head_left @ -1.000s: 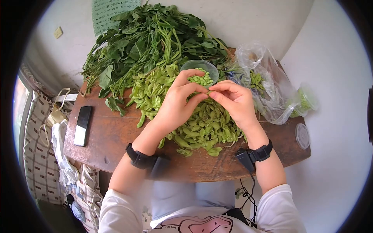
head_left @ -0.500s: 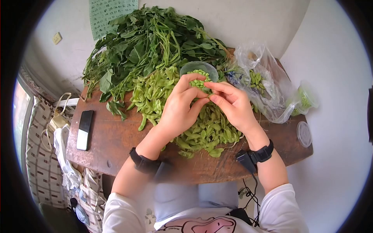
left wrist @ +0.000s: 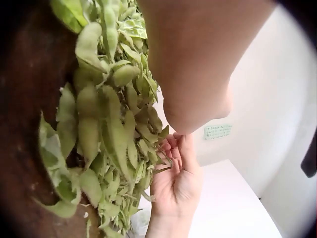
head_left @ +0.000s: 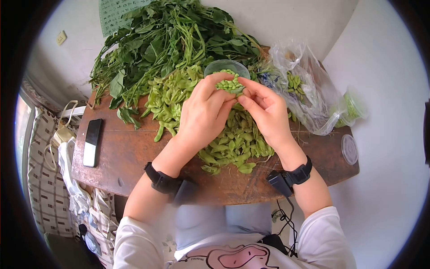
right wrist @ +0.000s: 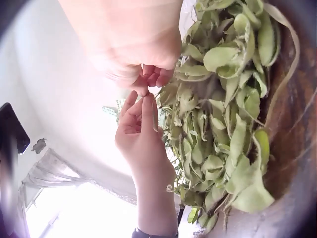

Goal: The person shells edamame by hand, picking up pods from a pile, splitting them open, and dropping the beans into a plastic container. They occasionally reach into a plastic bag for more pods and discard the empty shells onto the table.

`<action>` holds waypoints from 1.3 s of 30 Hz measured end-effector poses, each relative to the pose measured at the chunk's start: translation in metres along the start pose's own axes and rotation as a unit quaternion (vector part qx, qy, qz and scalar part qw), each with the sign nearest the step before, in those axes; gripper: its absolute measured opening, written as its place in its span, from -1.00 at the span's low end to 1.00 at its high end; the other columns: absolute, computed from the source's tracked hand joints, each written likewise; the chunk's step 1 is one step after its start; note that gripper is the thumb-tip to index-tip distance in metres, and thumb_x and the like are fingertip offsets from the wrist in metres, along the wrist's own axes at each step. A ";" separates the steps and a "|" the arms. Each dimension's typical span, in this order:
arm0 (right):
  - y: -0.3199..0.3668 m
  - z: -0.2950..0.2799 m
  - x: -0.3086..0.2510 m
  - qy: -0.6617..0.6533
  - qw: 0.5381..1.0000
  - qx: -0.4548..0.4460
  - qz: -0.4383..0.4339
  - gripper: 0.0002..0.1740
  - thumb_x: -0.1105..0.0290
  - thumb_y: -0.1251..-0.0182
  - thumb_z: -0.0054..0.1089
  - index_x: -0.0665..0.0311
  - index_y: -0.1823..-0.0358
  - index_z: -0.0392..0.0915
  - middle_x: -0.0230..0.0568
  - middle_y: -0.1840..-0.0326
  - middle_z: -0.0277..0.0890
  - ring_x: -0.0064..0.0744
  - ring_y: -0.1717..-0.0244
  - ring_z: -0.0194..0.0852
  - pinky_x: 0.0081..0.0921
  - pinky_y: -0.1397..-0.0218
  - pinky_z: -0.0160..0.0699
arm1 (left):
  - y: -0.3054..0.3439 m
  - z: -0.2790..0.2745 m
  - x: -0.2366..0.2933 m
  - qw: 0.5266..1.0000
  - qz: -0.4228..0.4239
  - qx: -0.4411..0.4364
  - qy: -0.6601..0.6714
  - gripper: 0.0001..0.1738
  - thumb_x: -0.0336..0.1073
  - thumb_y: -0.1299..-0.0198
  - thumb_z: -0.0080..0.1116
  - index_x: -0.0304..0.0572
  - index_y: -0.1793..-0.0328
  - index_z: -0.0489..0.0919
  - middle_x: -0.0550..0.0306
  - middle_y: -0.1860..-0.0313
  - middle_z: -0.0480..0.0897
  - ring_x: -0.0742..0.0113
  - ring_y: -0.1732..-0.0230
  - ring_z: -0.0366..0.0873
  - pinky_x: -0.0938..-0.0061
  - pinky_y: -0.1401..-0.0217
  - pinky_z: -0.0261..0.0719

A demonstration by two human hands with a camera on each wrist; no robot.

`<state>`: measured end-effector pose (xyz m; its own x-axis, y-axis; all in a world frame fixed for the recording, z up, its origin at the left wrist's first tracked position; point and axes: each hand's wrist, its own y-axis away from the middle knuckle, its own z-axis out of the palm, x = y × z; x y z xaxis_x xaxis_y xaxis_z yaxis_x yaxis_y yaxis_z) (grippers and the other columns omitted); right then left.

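In the head view my left hand [head_left: 202, 110] and right hand [head_left: 269, 114] meet just in front of a clear plastic bowl [head_left: 226, 62] holding shelled green soybeans [head_left: 229, 83]. Between the fingertips is a small green soybean pod [head_left: 238, 93], pinched by both hands and mostly covered by fingers. Below and around the hands lies a heap of opened pods [head_left: 237, 145]. Plumper pods [head_left: 172, 101] are piled left of the bowl. The right wrist view shows the left hand [right wrist: 143, 134] with its fingertips touching those of the right hand [right wrist: 133, 54].
Leafy bean stalks [head_left: 168, 49] are heaped at the back of the wooden table [head_left: 121, 152]. A phone [head_left: 92, 143] lies at left. On the right are a clear plastic bag [head_left: 309, 89], a tub of beans [head_left: 354, 105] and a round lid [head_left: 349, 149].
Both hands stay together at the pod; the right index finger has risen toward the bowl and more of the pod shows. The head view has shifted slightly, moving the whole scene up.
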<state>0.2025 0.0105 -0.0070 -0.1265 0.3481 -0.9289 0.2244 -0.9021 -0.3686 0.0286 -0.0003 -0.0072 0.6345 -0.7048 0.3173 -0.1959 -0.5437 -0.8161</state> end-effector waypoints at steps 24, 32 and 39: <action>0.005 0.005 -0.003 0.095 0.986 -0.017 -0.137 -0.54 0.69 -0.37 0.29 0.36 -0.29 0.58 -0.36 0.23 0.60 -0.64 0.19 0.51 -0.57 0.07 0.57 | 0.001 -0.002 -0.001 1.000 0.003 0.023 -0.005 -0.84 -0.52 -0.01 0.40 -0.26 0.27 0.65 0.05 -0.13 0.64 0.14 0.15 0.60 0.33 0.13 0.60; 0.002 -0.003 -0.006 0.060 0.989 0.003 -0.137 -0.68 0.62 -0.44 0.29 0.39 -0.20 0.64 -0.27 0.00 0.64 -0.58 0.07 0.56 -0.63 -0.02 0.56 | 0.002 -0.003 -0.006 0.972 -0.134 -0.024 0.192 -0.87 -0.34 -0.27 0.38 -0.21 0.12 0.71 0.12 -0.33 0.51 0.65 0.32 0.36 0.68 0.40 0.29; -0.001 -0.006 -0.004 0.095 0.987 -0.023 -0.125 -0.78 0.62 -0.46 0.27 0.46 -0.08 0.65 -0.25 -0.09 0.56 -0.51 -0.07 0.59 -0.57 -0.20 0.58 | 0.002 -0.006 -0.008 0.954 -0.164 -0.036 0.249 -0.86 -0.33 -0.29 0.37 -0.20 0.09 0.72 0.14 -0.36 0.49 0.71 0.37 0.31 0.71 0.40 0.26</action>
<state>0.2087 0.0115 -0.0032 -0.0010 0.6035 -0.7974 0.2532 -0.7712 -0.5840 0.0188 0.0021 -0.0084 0.2396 -0.6105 0.7549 -0.1109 -0.7897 -0.6034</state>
